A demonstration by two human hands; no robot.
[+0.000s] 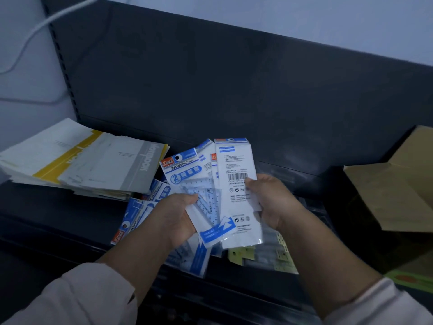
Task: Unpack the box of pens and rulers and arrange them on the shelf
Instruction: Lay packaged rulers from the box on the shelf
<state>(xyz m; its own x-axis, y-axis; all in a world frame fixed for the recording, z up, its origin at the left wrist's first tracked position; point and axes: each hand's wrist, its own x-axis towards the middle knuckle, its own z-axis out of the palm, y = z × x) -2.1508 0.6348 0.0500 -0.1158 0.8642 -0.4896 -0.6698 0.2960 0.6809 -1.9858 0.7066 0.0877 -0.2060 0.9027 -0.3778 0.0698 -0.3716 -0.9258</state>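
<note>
Cardboard is seen only in part: the box, well to the right of the right hand, is cut off by the frame edge and its inside cannot be made out. Yellowish packets below that hand are largely covered by it and by the held packs, so their contents cannot be told. The number of packs in the held fan cannot be counted, and the small print is blurred.

A fan of blue-and-white ruler packs is held between both hands, above the dark shelf. The front pack, marked GEOMETRIC, rises above the left hand; a pack turned barcode side up rises above the right. More loose packs lie on the shelf beneath and just left of the left hand, beside a stack of notebooks further left.

The left hand is curled round the fan's lower left edge, thumb laid on top. The barcode pack is pinched by the right thumb, the fingers being hidden behind. Both forearms are stretched forward, sleeves pushed back.
</note>
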